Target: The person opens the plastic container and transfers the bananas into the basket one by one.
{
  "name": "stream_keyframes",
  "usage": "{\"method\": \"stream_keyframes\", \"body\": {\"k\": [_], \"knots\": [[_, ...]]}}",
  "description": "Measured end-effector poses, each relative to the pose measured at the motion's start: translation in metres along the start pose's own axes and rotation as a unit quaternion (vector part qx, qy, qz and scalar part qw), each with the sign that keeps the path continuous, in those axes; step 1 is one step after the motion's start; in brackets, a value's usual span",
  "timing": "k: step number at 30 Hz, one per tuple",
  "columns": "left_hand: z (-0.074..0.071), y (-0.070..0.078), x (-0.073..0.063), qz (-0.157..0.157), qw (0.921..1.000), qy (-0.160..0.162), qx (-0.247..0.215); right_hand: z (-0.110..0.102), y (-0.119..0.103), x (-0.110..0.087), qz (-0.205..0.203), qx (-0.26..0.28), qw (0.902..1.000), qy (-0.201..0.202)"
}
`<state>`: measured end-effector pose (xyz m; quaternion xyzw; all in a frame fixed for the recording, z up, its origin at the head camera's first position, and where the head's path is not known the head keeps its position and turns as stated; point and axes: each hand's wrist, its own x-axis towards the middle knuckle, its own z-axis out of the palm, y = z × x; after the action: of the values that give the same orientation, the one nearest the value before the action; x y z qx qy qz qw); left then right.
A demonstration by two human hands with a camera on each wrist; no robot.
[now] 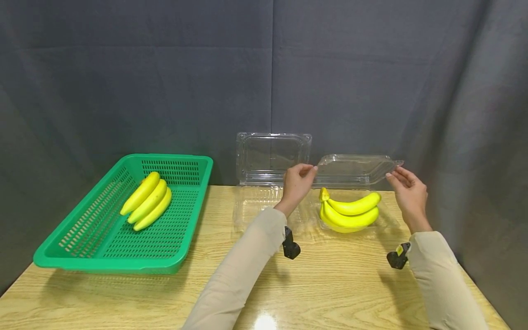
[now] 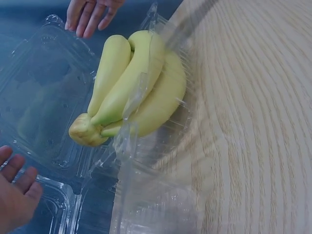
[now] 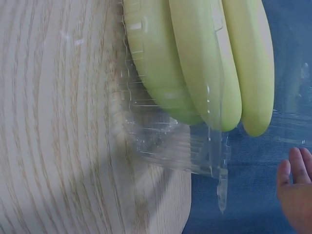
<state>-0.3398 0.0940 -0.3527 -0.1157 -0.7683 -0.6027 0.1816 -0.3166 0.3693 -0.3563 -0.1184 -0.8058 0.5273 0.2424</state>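
In the head view, a bunch of bananas [image 1: 350, 215] lies in the base of a clear plastic clamshell container on the right. Its hinged lid [image 1: 350, 168] is raised and tilted behind the fruit. My left hand [image 1: 298, 183] pinches the lid's left edge between thumb and forefinger. At the right corner, by a small tab, the thumb and fingers of my right hand [image 1: 409, 190] hold the lid. The left wrist view has the bananas [image 2: 134, 87] with their stem end toward the left hand [image 2: 17, 195]. Banana tips [image 3: 256, 97] appear near the right hand [image 3: 297, 187] in the right wrist view.
A second clear clamshell [image 1: 273, 158] stands with its lid upright to the left, partly behind the left hand. Farther left, a green plastic basket [image 1: 191, 229] contains another bunch of bananas [image 1: 148, 201]. Dark curtains [image 1: 165, 78] hang behind the wooden table [image 1: 330, 284].
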Motion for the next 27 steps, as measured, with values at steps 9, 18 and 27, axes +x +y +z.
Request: {"method": "stream_keyframes", "body": {"k": [9,18,27], "knots": [[0.000,0.001,-0.001,-0.045,0.9987,0.010,-0.023,0.004,0.021,0.012,-0.046,0.027,0.9985,-0.015],[0.002,0.001,0.001,-0.065,0.9970,0.019,-0.039,0.003,-0.008,-0.006,-0.032,-0.002,0.9985,-0.045],[0.003,-0.001,0.003,-0.086,0.9942,0.007,-0.064,0.010,-0.011,-0.002,-0.025,0.026,0.9958,-0.085]]}}
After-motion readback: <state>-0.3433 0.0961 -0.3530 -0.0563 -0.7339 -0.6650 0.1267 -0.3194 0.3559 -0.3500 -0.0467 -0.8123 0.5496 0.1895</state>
